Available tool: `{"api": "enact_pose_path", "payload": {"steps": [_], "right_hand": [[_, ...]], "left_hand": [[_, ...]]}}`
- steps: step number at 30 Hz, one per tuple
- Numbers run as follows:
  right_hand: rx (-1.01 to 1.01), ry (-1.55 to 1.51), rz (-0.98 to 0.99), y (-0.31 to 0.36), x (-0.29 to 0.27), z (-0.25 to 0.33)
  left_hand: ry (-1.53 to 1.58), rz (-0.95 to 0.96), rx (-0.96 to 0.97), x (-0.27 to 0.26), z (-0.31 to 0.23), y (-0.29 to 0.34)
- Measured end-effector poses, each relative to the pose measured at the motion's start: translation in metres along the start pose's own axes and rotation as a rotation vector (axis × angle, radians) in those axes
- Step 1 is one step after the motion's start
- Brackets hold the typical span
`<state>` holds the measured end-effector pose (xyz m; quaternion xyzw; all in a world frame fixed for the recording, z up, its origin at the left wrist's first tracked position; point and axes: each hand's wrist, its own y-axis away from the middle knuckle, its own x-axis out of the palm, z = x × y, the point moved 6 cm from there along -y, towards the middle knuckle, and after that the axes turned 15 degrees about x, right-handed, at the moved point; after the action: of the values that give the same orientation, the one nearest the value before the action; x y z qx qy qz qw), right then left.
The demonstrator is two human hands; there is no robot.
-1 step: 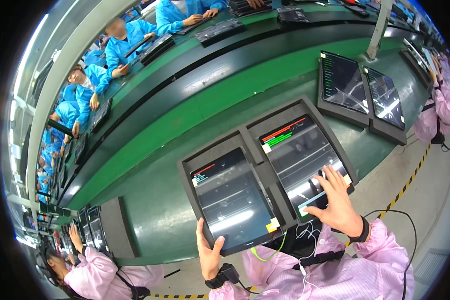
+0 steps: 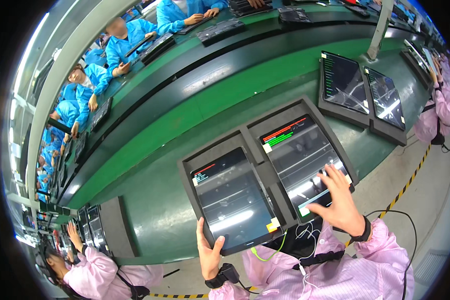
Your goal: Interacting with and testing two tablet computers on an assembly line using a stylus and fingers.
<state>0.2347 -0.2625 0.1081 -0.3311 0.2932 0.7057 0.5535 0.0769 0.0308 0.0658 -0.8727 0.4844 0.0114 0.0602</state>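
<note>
Two dark tablets lie side by side in a grey foam tray [image 2: 245, 137] in front of me. My left hand [image 2: 210, 252] grips the near-left corner of the left tablet [image 2: 230, 195], thumb at its lower edge and fingers along the side. Small red and white text lines its screen top. Over the lower part of the right tablet [image 2: 302, 157], my right hand [image 2: 337, 205] is open with fingers spread, hiding some of the glass. Whether its fingertips touch the screen, I cannot tell. That screen shows red and green text at the top and a lit strip near the bottom.
Another foam tray [image 2: 345, 112] with two tablets stands at the right on the green bench [image 2: 155, 200]. A third tray [image 2: 121, 225] is at the left beside a co-worker in pink [image 2: 97, 270]. White cables [image 2: 307, 235] hang near my tray. Blue-clad workers sit across the conveyor [image 2: 195, 80].
My right hand has shifted very slightly to the right over the right tablet. The left hand and both tablets look unmoved.
</note>
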Motion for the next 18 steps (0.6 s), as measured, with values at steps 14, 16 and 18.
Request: {"api": "enact_pose_path", "payload": {"steps": [14,16,18], "right_hand": [[-0.292,0.175,0.113,-0.023,-0.013,0.03],[-0.37,0.204,0.164,-0.023,-0.003,0.033],[-0.4,0.223,0.173,-0.021,0.001,0.032]], "left_hand": [[0.001,0.03,0.035,-0.009,0.013,0.001],[0.007,0.035,0.033,-0.009,0.013,0.001],[0.039,0.026,0.017,-0.006,0.01,0.001]]}}
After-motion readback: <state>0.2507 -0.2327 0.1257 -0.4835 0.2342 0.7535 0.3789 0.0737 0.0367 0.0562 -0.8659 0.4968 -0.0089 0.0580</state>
